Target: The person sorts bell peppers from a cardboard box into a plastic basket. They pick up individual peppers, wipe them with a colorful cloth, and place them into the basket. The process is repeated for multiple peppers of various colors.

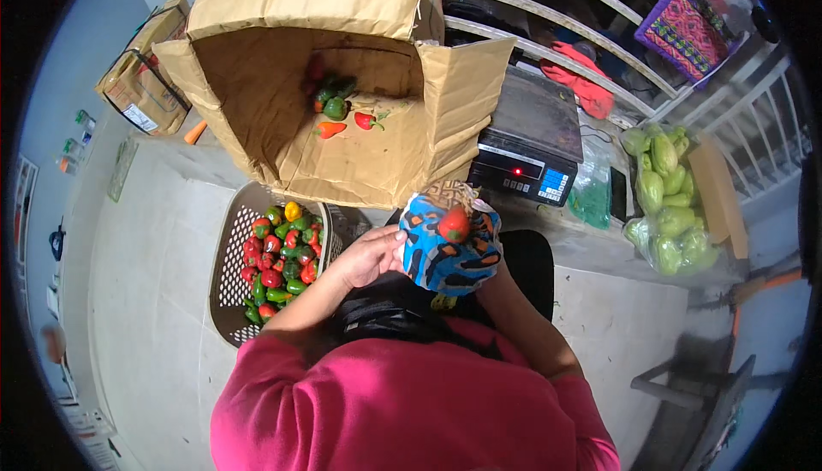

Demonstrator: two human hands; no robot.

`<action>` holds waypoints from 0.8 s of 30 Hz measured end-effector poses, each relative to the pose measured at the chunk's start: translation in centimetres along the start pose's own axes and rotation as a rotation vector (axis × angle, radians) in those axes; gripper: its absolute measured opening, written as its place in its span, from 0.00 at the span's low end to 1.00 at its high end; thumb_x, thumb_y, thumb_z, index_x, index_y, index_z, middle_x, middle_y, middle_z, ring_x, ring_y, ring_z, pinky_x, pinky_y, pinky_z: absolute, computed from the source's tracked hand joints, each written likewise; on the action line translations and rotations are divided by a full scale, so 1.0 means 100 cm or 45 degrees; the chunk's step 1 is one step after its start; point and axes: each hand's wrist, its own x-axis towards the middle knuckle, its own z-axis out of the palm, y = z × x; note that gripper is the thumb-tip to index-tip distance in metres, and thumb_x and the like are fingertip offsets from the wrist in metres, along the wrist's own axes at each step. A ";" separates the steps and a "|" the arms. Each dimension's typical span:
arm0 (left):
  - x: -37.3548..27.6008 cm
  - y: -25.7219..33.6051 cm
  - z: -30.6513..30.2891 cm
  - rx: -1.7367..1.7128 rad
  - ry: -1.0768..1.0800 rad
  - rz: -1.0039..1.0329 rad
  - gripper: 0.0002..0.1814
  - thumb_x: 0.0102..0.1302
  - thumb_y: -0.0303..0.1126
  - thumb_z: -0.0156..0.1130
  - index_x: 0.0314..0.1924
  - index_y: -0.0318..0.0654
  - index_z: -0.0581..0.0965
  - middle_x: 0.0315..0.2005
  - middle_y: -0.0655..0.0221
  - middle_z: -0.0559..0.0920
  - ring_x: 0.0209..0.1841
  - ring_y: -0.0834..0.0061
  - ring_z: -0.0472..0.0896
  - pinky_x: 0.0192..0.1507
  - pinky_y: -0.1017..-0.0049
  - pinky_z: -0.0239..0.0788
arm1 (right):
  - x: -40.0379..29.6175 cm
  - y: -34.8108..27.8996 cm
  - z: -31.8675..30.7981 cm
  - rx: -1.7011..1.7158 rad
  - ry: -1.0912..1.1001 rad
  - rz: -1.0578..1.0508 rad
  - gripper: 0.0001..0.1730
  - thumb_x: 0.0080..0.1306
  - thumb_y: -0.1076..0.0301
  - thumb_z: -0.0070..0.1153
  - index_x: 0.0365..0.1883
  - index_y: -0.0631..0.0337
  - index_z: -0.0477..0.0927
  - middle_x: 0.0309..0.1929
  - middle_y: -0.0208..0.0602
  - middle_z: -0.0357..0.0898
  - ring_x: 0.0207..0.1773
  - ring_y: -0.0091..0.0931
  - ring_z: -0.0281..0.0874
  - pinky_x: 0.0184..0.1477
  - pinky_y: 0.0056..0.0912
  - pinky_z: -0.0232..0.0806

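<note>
A patterned blue, black and orange cloth is spread between my hands, with a red pepper lying on it. My left hand grips the cloth's left edge. Most of my right hand is hidden behind and under the cloth; only the wrist shows at its right side. At my left stands a plastic basket holding red, green and yellow peppers. An opened cardboard box lies on its side in front of me, with several peppers inside.
A digital scale stands right of the box. Beyond it are a plastic bag and bagged pale green vegetables beside a cardboard piece. A taped carton stands at the back left, and a red cloth hangs by the metal bars.
</note>
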 end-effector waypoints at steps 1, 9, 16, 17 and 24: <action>0.002 -0.001 -0.004 0.139 0.019 0.125 0.16 0.66 0.38 0.53 0.49 0.36 0.71 0.34 0.73 0.78 0.34 0.82 0.75 0.42 0.80 0.65 | 0.001 0.000 -0.007 -0.004 0.019 -0.022 0.29 0.63 0.48 0.43 0.50 0.64 0.69 0.44 0.46 0.76 0.43 0.36 0.77 0.46 0.41 0.72; 0.000 0.011 0.031 1.460 0.210 0.727 0.25 0.56 0.32 0.62 0.52 0.36 0.65 0.37 0.67 0.71 0.39 0.73 0.70 0.44 0.76 0.62 | -0.016 0.013 0.012 -1.092 0.228 -0.475 0.22 0.62 0.61 0.53 0.51 0.61 0.68 0.45 0.38 0.73 0.46 0.29 0.73 0.50 0.30 0.65; -0.007 0.005 0.043 1.683 0.302 0.779 0.31 0.50 0.35 0.67 0.52 0.34 0.65 0.41 0.54 0.72 0.47 0.56 0.71 0.51 0.68 0.62 | -0.027 0.015 0.029 -1.260 0.416 -0.593 0.24 0.61 0.59 0.54 0.51 0.65 0.67 0.44 0.37 0.74 0.46 0.26 0.71 0.50 0.30 0.64; -0.004 0.006 0.041 1.641 0.297 0.826 0.30 0.50 0.35 0.67 0.52 0.34 0.66 0.41 0.55 0.73 0.46 0.57 0.71 0.51 0.68 0.62 | -0.027 0.010 0.026 -1.223 0.430 -0.575 0.23 0.61 0.59 0.54 0.51 0.64 0.67 0.43 0.36 0.74 0.46 0.26 0.71 0.50 0.31 0.64; -0.007 0.017 0.034 1.537 0.457 0.993 0.24 0.49 0.35 0.66 0.46 0.34 0.73 0.34 0.58 0.75 0.39 0.59 0.75 0.44 0.69 0.67 | -0.038 -0.004 0.058 -1.184 0.282 -0.538 0.25 0.60 0.60 0.55 0.52 0.65 0.66 0.43 0.37 0.73 0.47 0.26 0.70 0.51 0.34 0.64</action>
